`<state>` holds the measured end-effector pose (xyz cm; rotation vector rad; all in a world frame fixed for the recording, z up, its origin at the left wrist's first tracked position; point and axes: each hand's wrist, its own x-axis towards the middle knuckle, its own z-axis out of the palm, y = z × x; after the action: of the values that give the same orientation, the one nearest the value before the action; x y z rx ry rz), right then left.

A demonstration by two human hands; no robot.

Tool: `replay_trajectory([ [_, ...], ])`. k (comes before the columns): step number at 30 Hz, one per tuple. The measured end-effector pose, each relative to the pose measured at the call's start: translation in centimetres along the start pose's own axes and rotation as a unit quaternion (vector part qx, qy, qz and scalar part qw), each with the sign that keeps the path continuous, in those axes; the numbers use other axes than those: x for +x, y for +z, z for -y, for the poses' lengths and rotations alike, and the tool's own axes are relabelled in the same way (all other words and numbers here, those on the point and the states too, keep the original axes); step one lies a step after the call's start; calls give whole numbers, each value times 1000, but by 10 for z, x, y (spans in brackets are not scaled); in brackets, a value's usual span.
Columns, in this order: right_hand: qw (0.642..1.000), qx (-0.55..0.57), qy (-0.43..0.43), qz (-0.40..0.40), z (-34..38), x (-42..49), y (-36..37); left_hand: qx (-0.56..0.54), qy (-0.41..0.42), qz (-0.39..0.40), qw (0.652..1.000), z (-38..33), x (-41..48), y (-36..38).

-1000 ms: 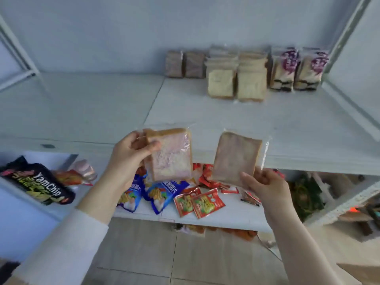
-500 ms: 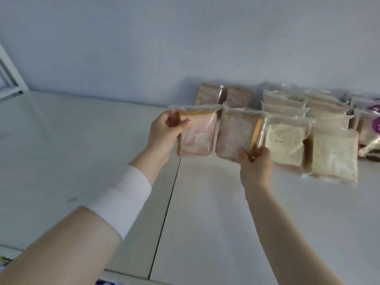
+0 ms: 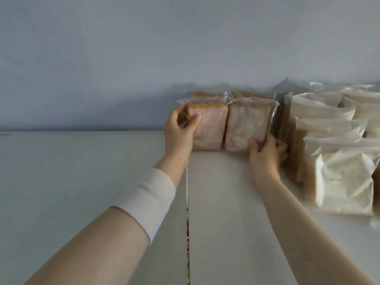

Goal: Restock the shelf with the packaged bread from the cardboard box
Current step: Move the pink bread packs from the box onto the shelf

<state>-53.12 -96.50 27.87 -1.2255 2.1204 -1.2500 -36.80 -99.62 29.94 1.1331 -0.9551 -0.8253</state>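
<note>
Two clear packs of pinkish sliced bread stand upright side by side at the back of the white shelf [image 3: 218, 202]. My left hand [image 3: 178, 130] grips the left pack [image 3: 209, 128] by its left edge, thumb across the front. My right hand [image 3: 267, 155] holds the right pack [image 3: 244, 124] at its lower right corner. Both packs touch the shelf, just in front of two browner packs [image 3: 202, 94] by the wall. The cardboard box is out of view.
Rows of pale white bread packs [image 3: 339, 182] fill the shelf's right side, close to my right hand. A narrow seam [image 3: 187, 202] splits the shelf boards; the board to the left is bare. A blue-grey wall [image 3: 144, 58] backs the shelf.
Both hands have carried the two bread packs from mid-air forward and down onto the shelf, against the browner packs at the back. The view has moved closer to the shelf.
</note>
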Motion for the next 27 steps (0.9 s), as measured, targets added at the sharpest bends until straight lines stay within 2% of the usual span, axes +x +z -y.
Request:
replay_trajectory([
  [6, 999, 43, 14, -22, 15, 0, 0, 18, -27, 30, 999, -5, 1, 2],
  [9, 999, -29, -40, 8, 19, -24, -13, 63, -58, 54, 995, -19, -2, -8],
  [10, 996, -63, -65, 18, 19, -35, -21, 106, -38, 52, 992, -25, -6, -14],
  [12, 985, -118, -120, 44, 19, -60, -41, 242, 69, 42, 967, -41, -26, -29],
  [13, 977, -137, -151, 57, 18, -74, -53, 304, 143, 55, 940, -51, -41, -34],
  [15, 961, -169, -205, 74, 12, -98, -84, 410, 263, 147, 861, -70, -79, -33],
  [18, 938, -231, -247, 80, -9, -127, -145, 516, 357, 310, 714, -94, -150, -10],
  [21, 924, -296, -240, 39, -47, -150, -225, 570, 424, 359, 605, -111, -231, 33],
  [23, 917, -339, -208, 15, -82, -165, -287, 585, 444, 373, 567, -122, -289, 70],
  [27, 912, -401, -78, -25, -173, -205, -420, 563, 450, 449, 528, -135, -420, 157],
])
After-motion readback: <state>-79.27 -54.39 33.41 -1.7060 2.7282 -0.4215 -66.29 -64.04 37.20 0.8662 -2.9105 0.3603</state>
